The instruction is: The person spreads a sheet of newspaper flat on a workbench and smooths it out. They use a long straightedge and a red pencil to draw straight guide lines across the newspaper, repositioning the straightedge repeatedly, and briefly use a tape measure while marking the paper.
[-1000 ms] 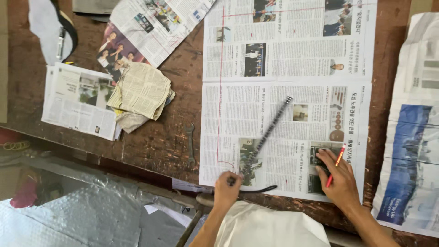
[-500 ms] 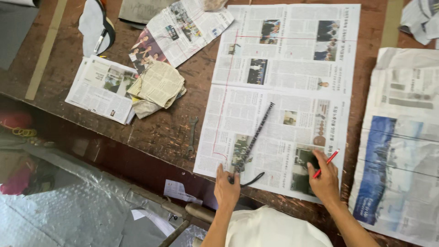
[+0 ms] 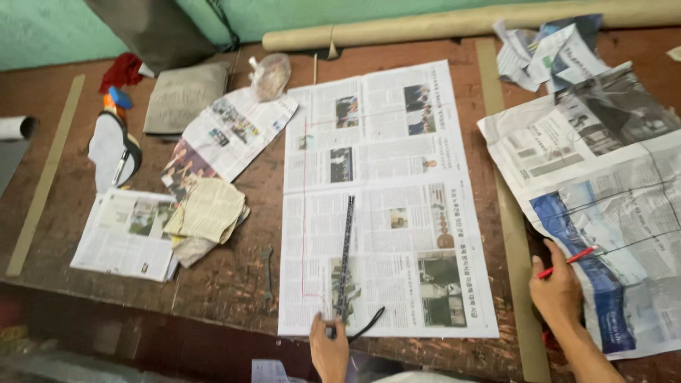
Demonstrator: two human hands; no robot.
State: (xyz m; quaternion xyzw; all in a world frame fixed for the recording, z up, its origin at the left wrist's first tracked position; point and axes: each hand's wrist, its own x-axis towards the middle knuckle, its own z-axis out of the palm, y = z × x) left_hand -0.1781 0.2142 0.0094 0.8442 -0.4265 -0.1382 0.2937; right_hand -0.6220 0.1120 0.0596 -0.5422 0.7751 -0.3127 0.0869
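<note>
An open newspaper spread (image 3: pixel 376 198) lies flat on the dark wooden table (image 3: pixel 234 276), with a thin red line drawn down its left side. A long dark ruler (image 3: pixel 345 255) rests on the lower half of the sheet. My left hand (image 3: pixel 328 347) grips the ruler's near end at the paper's front edge, by a short black strap (image 3: pixel 369 325). My right hand (image 3: pixel 557 291) holds a red pen (image 3: pixel 565 262) and rests to the right, at the edge of another stack of newspapers (image 3: pixel 610 191).
A metal wrench (image 3: pixel 267 273) lies left of the spread. Folded papers (image 3: pixel 209 209) and more newspaper sheets (image 3: pixel 128 234) cover the left side. A long wooden strip (image 3: pixel 507 213) runs beside the spread. A cardboard roll (image 3: pixel 461 25) lies along the back wall. Crumpled paper (image 3: pixel 546 50) sits far right.
My right hand has moved with the red pen off the spread to the stack at the right. The left hand stays on the ruler's end. The view has tilted up toward the wall.
</note>
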